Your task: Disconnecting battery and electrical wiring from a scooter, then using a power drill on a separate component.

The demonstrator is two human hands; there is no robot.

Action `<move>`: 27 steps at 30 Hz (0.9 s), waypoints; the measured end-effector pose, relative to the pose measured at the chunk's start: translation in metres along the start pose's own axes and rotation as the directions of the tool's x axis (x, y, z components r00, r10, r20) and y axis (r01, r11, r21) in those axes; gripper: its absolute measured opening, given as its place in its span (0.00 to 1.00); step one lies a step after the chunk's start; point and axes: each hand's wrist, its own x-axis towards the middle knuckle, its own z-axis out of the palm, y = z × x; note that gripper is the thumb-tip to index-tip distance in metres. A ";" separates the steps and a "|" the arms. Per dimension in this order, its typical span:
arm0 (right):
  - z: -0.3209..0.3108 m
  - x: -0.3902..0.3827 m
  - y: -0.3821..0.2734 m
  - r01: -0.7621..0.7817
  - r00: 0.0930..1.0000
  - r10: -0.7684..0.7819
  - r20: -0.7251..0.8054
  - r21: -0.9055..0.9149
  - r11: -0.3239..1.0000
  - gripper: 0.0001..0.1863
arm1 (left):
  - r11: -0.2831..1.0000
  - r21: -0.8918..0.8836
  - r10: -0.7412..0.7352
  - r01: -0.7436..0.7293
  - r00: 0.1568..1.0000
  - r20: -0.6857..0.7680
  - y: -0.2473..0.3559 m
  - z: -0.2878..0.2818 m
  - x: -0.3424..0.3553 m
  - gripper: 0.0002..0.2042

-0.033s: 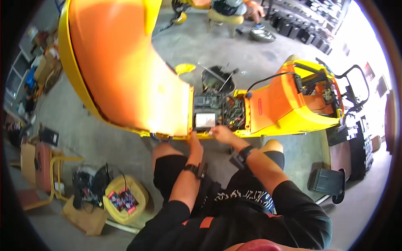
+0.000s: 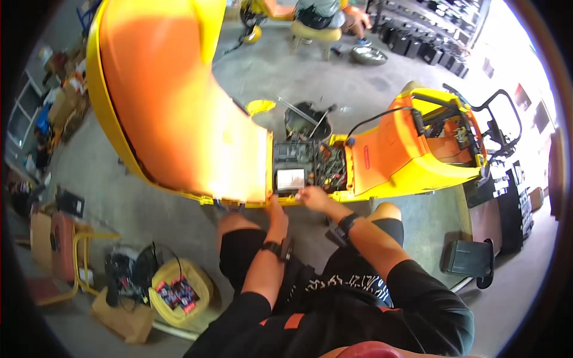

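On the grey workshop floor [image 2: 334, 89] we face a yellow scooter [image 2: 412, 155]. Our left hand [image 2: 276, 206] rests at the edge of its open battery compartment [image 2: 310, 164], our right hand [image 2: 310, 196] beside it; we cannot tell either grip.

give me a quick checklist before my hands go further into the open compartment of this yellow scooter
1. Raised seat tipped up, away from the open compartment: ok.
2. Left hand at the compartment's lower edge, touching the frame: ok; grip cannot tell.
3. Right hand beside the pale rectangular unit; whether it holds anything: cannot tell.
4. Loose wires bunched right of the unit, close to the right hand: not ok.
5. Black cable running over the orange body panel into the compartment; connected or not: cannot tell.
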 end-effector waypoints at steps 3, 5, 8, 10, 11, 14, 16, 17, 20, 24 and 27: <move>0.009 -0.003 -0.019 0.083 0.980 -0.073 -0.186 0.049 0.995 0.16 | 1.000 -0.030 0.000 0.001 0.999 0.039 0.020 -0.007 0.000 0.16; 0.003 -0.011 -0.016 0.020 0.981 -0.011 -0.193 0.043 0.999 0.18 | 0.994 0.029 -0.107 0.105 0.991 0.080 0.023 0.001 -0.014 0.16; -0.001 -0.015 -0.022 -0.056 0.986 0.059 -0.159 0.025 0.998 0.19 | 0.983 0.064 -0.176 0.171 0.981 0.085 0.031 0.002 -0.018 0.15; -0.004 -0.016 -0.022 -0.030 0.988 0.033 -0.149 0.021 0.999 0.21 | 0.979 0.107 -0.186 0.175 0.977 0.105 0.032 -0.002 -0.014 0.14; -0.005 -0.015 -0.022 -0.030 0.991 0.029 -0.129 -0.003 1.000 0.20 | 0.984 0.091 -0.161 0.150 0.979 0.128 0.031 -0.004 -0.013 0.14; -0.001 -0.012 -0.014 -0.029 0.990 0.024 -0.140 -0.029 0.999 0.19 | 0.974 0.122 -0.207 0.189 0.967 0.149 0.030 -0.014 -0.006 0.14; 0.001 -0.011 -0.010 -0.034 0.986 0.029 -0.163 -0.027 0.999 0.19 | 0.952 0.169 -0.280 0.256 0.951 0.131 0.030 -0.017 -0.002 0.14; 0.002 -0.009 -0.009 -0.042 0.982 0.036 -0.187 -0.029 0.999 0.19 | 0.943 0.137 -0.323 0.302 0.929 0.179 0.031 -0.017 -0.002 0.15; 0.003 -0.005 -0.006 -0.055 0.974 0.051 -0.221 -0.013 0.998 0.18 | 0.924 0.169 -0.368 0.342 0.916 0.161 0.030 -0.011 -0.003 0.17; 0.012 -0.001 -0.004 -0.034 0.955 0.027 -0.295 -0.017 0.999 0.17 | 0.928 0.141 -0.364 0.344 0.917 0.161 0.033 -0.016 0.000 0.18; 0.012 -0.002 0.003 -0.031 0.928 0.015 -0.373 -0.035 0.999 0.16 | 0.928 0.138 -0.367 0.345 0.912 0.184 0.028 -0.002 -0.009 0.20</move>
